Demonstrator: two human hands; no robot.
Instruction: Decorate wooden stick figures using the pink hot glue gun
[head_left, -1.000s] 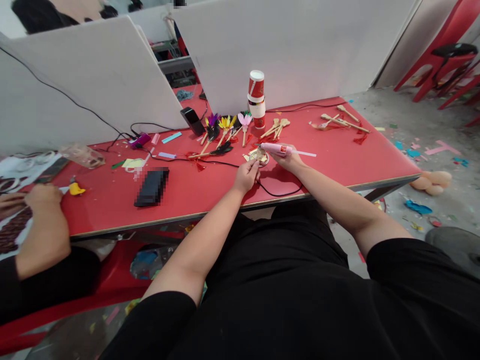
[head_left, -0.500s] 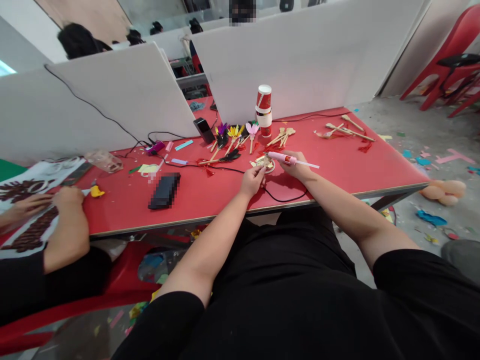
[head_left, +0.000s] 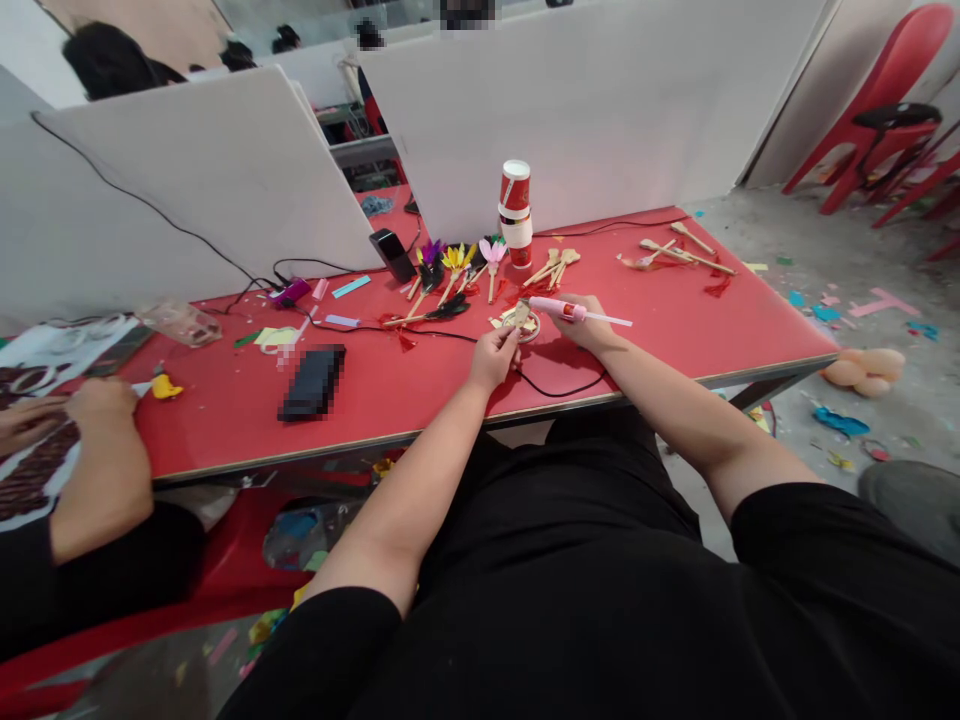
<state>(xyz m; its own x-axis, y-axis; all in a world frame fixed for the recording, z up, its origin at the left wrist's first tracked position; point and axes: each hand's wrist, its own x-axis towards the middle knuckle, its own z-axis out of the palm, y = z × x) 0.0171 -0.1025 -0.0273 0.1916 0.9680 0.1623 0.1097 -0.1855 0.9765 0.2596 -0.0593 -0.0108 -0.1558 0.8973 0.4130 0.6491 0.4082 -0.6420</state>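
**While the left hand (head_left: 495, 361) pinches one small pale piece (head_left: 520, 315), the right hand (head_left: 587, 322) grips one pink glue gun (head_left: 561, 309)**

Though the two hands work near each other, they are apart. The pale piece sits in the left fingertips, over the red table (head_left: 435, 385) and just beside the gun's nozzle; whether they touch, I cannot tell. One clear stick (head_left: 611, 320) juts from the gun's back end. Under the piece lies one pale ring (head_left: 532, 335).

Beyond the hands are three colours of flower: one purple flower (head_left: 430, 252), yellow petals (head_left: 455, 262) and one pink flower (head_left: 493, 254). At least two paper cups (head_left: 516, 215) stand stacked behind. Right of them lies a bundle of wooden sticks (head_left: 555, 268), too overlapped to count; three more sticks (head_left: 694, 257) lie near the table's right end, two of them crossing.

On the left side are one dark wallet-like object (head_left: 311, 383), one blue strip (head_left: 351, 287), one lilac strip (head_left: 343, 321) and one yellow object (head_left: 166, 385). Farther left, two hands of another person (head_left: 101, 402) rest near dark brown material (head_left: 34, 475).
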